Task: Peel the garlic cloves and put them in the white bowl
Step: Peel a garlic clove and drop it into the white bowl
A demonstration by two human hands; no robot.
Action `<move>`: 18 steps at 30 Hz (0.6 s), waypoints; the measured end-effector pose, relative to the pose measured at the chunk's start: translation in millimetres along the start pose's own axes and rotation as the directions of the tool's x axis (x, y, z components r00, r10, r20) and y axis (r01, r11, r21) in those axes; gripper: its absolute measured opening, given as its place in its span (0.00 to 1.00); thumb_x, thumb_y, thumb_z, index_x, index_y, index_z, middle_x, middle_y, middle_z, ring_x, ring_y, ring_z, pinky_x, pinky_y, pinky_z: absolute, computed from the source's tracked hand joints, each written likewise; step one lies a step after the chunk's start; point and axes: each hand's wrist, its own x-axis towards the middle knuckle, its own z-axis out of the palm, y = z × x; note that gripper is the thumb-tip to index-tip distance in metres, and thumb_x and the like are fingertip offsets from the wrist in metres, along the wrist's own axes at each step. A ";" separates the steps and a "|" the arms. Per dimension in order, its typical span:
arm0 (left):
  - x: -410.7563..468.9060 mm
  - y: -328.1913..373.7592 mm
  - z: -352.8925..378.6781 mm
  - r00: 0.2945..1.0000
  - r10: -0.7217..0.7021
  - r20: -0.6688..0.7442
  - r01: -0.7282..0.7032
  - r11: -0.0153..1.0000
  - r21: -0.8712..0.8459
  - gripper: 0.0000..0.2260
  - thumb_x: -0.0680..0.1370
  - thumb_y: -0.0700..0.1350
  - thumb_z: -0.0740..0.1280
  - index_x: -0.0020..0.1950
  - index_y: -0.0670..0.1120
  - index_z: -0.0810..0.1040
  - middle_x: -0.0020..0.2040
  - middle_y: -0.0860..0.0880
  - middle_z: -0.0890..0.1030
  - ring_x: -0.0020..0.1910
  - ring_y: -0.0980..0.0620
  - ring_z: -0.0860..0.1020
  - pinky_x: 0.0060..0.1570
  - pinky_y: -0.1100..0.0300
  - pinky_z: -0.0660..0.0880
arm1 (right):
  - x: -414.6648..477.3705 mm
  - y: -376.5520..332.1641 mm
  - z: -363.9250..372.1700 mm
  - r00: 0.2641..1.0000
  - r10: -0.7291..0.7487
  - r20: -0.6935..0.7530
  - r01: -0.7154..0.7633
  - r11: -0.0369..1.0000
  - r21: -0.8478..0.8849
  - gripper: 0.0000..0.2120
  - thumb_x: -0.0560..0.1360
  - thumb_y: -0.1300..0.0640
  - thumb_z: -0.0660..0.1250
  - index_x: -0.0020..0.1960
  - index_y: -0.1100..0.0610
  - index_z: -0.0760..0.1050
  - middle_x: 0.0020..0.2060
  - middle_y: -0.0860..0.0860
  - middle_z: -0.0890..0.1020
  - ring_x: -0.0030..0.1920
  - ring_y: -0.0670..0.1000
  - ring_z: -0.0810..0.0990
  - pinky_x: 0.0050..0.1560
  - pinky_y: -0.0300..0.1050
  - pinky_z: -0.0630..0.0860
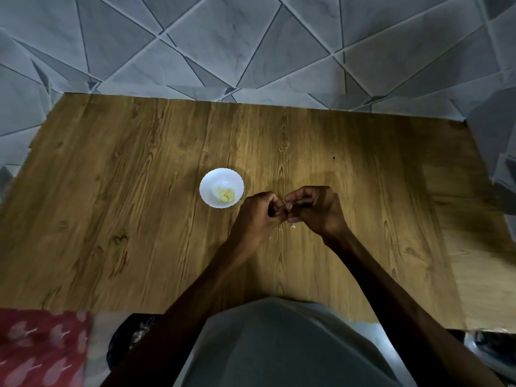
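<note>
Garlic cloves (pixel 224 194) you can actually make out are the peeled ones in the bowl, more on them in a sec. Hands first: left hand (pixel 258 216) and right hand (pixel 315 209) are both over the middle of the table, fingers curled in tight, tips meeting between them. Looks like they're pinching something tiny at that spot, but the fingers hide it, so I can't tell what it is or whether they really hold anything. At 6 o'clock, just under the fingertips, a few pale flecks (pixel 293 226) lie on the wood, too small to identify. At 10 o'clock from the hands, just beside the left knuckles, sits the white bowl (pixel 208 178), small, round, wavy rim. The cloves in it are pale yellow and bare, lumped in 1 blurry heap toward the bowl's 5 o'clock side, so I can't count them. Everything's on a wooden table (pixel 111 191). Grey tiled wall (pixel 251 37) at 12 o'clock, red patterned cloth (pixel 42 347) at 7 o'clock.
</note>
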 end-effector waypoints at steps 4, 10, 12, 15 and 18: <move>-2.5 0.7 5.0 1.000 0.009 -0.019 -0.008 0.999 0.046 0.04 0.73 0.41 0.72 0.42 0.43 0.78 0.37 0.52 0.80 0.35 0.57 0.77 0.35 0.65 0.71 | 0.6 -1.7 -1.2 1.000 -0.018 0.016 0.018 0.999 -0.027 0.05 0.73 0.70 0.71 0.48 0.64 0.81 0.38 0.56 0.85 0.35 0.50 0.86 0.35 0.44 0.83; -1.4 0.1 4.3 0.999 -0.031 -0.026 0.032 0.999 0.039 0.03 0.73 0.41 0.71 0.41 0.44 0.79 0.37 0.53 0.81 0.35 0.57 0.77 0.34 0.64 0.71 | 0.7 1.5 -0.8 0.998 -0.030 0.046 0.031 0.999 -0.031 0.06 0.73 0.69 0.72 0.48 0.63 0.81 0.39 0.55 0.85 0.37 0.49 0.86 0.37 0.43 0.83; -1.2 -0.4 4.7 0.999 -0.033 -0.029 0.035 0.998 0.052 0.03 0.74 0.41 0.71 0.41 0.44 0.78 0.37 0.52 0.81 0.35 0.57 0.77 0.34 0.64 0.70 | 1.3 2.8 0.9 0.998 -0.015 0.054 0.016 1.000 -0.021 0.05 0.73 0.69 0.72 0.48 0.63 0.81 0.39 0.55 0.85 0.37 0.50 0.86 0.37 0.43 0.83; -1.9 -1.6 6.1 0.998 -0.050 -0.034 0.052 0.998 0.036 0.03 0.74 0.41 0.71 0.42 0.44 0.78 0.37 0.52 0.81 0.35 0.57 0.76 0.34 0.65 0.69 | 2.3 4.4 1.4 0.998 0.020 0.062 -0.020 1.000 0.003 0.05 0.74 0.67 0.72 0.50 0.62 0.81 0.40 0.55 0.86 0.39 0.51 0.86 0.41 0.48 0.84; -2.0 -1.9 5.7 0.994 -0.109 -0.022 0.108 0.994 -0.012 0.02 0.74 0.42 0.70 0.43 0.45 0.79 0.37 0.54 0.79 0.35 0.58 0.76 0.34 0.66 0.69 | 2.0 4.5 0.3 0.995 0.059 0.084 -0.063 0.997 0.049 0.06 0.74 0.67 0.72 0.51 0.62 0.81 0.41 0.55 0.86 0.40 0.52 0.86 0.44 0.50 0.84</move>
